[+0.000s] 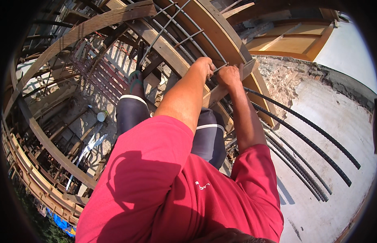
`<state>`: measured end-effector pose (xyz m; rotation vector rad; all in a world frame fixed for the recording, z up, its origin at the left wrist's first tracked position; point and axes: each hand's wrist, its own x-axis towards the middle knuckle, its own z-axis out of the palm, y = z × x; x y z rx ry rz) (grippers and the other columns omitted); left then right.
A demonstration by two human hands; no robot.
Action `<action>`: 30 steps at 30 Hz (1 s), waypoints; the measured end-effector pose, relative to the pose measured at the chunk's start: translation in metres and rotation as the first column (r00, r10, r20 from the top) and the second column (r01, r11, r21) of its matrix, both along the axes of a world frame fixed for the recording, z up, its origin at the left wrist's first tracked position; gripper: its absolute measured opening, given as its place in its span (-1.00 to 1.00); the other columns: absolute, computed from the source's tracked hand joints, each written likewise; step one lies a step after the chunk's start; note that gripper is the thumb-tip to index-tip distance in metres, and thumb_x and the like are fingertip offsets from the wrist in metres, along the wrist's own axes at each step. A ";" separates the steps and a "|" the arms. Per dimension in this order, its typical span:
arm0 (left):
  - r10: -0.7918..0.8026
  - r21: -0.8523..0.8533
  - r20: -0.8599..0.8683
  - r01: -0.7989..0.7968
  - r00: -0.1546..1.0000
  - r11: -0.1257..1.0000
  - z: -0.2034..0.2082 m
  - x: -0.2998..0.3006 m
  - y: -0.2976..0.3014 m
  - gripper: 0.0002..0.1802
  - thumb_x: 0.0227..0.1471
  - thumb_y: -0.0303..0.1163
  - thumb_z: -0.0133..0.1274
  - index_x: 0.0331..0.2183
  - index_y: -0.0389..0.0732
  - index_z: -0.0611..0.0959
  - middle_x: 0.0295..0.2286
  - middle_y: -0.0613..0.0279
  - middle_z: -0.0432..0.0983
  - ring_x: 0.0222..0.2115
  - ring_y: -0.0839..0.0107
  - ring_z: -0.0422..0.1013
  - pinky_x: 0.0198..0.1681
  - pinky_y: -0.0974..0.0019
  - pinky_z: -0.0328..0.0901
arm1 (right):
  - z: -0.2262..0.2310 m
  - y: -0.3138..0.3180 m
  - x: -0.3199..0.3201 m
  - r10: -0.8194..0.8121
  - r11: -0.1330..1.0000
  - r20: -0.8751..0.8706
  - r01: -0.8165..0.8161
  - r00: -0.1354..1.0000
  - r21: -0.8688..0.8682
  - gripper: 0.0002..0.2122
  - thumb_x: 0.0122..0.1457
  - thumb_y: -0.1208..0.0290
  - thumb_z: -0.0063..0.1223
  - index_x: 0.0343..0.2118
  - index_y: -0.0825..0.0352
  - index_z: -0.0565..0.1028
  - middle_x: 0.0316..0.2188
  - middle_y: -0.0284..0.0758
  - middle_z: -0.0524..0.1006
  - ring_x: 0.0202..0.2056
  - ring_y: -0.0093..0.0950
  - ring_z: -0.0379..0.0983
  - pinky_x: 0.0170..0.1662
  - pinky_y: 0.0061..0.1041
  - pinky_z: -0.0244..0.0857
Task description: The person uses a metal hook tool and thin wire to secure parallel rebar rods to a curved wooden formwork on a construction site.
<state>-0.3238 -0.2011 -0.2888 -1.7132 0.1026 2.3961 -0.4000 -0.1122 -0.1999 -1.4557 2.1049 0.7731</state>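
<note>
Inside a long wooden formwork trough (216,34) runs a cage of steel reinforcing bars (184,30). My left hand (204,67) is closed at the cage's near end, its fingers curled round a thin steel stirrup (221,68). Close on its right, my right hand (230,75) is closed at the stirrup's other end, beside a wooden crosspiece (216,95) that spans the trough. The fingertips of both hands are mostly hidden. Past my right forearm, several ribbed rebar ends (310,125) stick out of the trough.
A pale wall (330,117) with broken brickwork (277,77) stands on the right, below a wooden window frame (294,40). To the left, timber beams (81,34) and a red metal grating (97,71) lie over a lower level, where a white bucket (101,116) sits.
</note>
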 end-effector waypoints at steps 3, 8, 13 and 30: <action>0.011 -0.007 0.024 -0.011 1.000 1.000 0.003 -0.004 0.001 -0.67 0.09 -0.60 -0.26 -0.68 -0.15 0.31 -0.79 0.29 0.20 -0.85 0.56 -0.01 -0.81 0.48 -0.10 | -0.003 -0.004 -0.003 -0.048 0.997 -0.014 0.049 0.999 0.063 -0.65 0.19 0.31 -0.10 -0.17 0.33 0.70 -0.07 -0.11 0.65 0.02 -0.21 0.59 0.22 -0.13 0.25; -0.042 -0.005 -0.045 0.042 0.998 0.999 -0.006 -0.004 0.002 -0.72 0.04 -0.62 -0.25 -0.66 -0.17 0.29 -0.77 0.27 0.17 -0.83 0.52 -0.05 -0.77 0.43 -0.14 | -0.022 -0.005 -0.016 -0.127 0.985 0.099 0.114 0.987 0.128 -0.65 0.14 0.35 -0.10 -0.17 0.36 0.69 -0.06 -0.03 0.63 0.05 -0.15 0.56 0.22 -0.21 0.28; -0.123 -0.016 -0.023 0.123 0.992 0.992 -0.021 -0.011 0.002 -0.72 -0.04 -0.62 -0.27 -0.70 -0.13 0.22 -0.79 0.28 0.05 -0.83 0.46 -0.14 -0.72 0.32 -0.17 | -0.019 -0.011 -0.016 -0.155 0.976 0.110 0.135 0.982 0.172 -0.70 0.11 0.40 -0.03 -0.18 0.32 0.70 -0.08 -0.09 0.65 0.03 -0.15 0.57 0.13 -0.24 0.38; -0.089 0.012 -0.035 0.090 0.995 0.996 -0.010 -0.002 -0.003 -0.71 0.06 -0.60 -0.25 -0.67 -0.17 0.32 -0.79 0.30 0.12 -0.85 0.52 -0.08 -0.78 0.43 -0.14 | -0.026 -0.008 -0.008 -0.180 0.984 0.074 0.178 0.981 0.030 -0.70 0.16 0.39 -0.02 -0.16 0.39 0.68 -0.06 -0.03 0.63 0.01 -0.16 0.58 0.08 -0.26 0.44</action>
